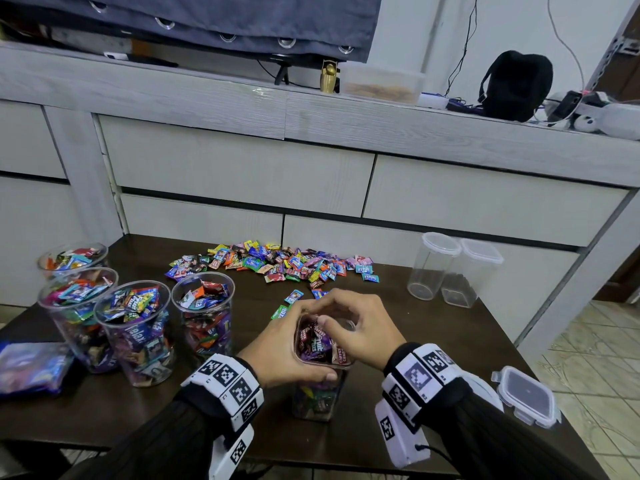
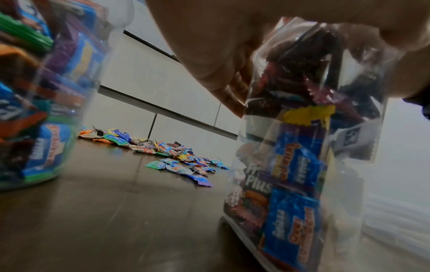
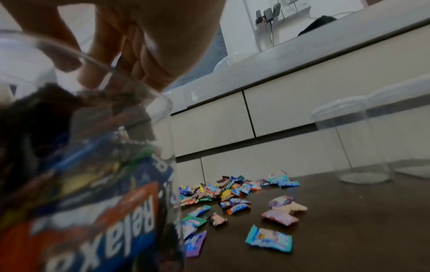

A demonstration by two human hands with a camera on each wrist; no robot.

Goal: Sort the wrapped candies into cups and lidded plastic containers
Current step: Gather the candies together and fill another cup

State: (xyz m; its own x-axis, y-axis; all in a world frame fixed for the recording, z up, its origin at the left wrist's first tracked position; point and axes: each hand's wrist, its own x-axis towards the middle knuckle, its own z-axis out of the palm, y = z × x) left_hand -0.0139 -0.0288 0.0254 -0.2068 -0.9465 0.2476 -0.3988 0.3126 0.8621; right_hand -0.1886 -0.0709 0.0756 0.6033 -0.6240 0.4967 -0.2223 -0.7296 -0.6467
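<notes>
A square clear container (image 1: 317, 400) packed with wrapped candies stands at the table's front middle. My left hand (image 1: 277, 344) grips its top, thumb on the near rim and fingers round the far side; the left wrist view shows those fingers (image 2: 223, 73) against the container (image 2: 302, 165). My right hand (image 1: 363, 327) arches over the opening, thumb tip on the candies inside and fingers over the far rim. In the right wrist view its fingers (image 3: 139, 55) hang at the rim of the container (image 3: 93, 184). A pile of loose candies (image 1: 277, 263) lies behind.
Several candy-filled clear cups (image 1: 135, 334) stand at the left, one (image 1: 204, 320) close to my left hand. Two lidded clear containers (image 1: 433, 268) with no candy in them stand at the back right. A loose lid (image 1: 526, 396) lies at the right edge. A candy bag (image 1: 31, 368) lies far left.
</notes>
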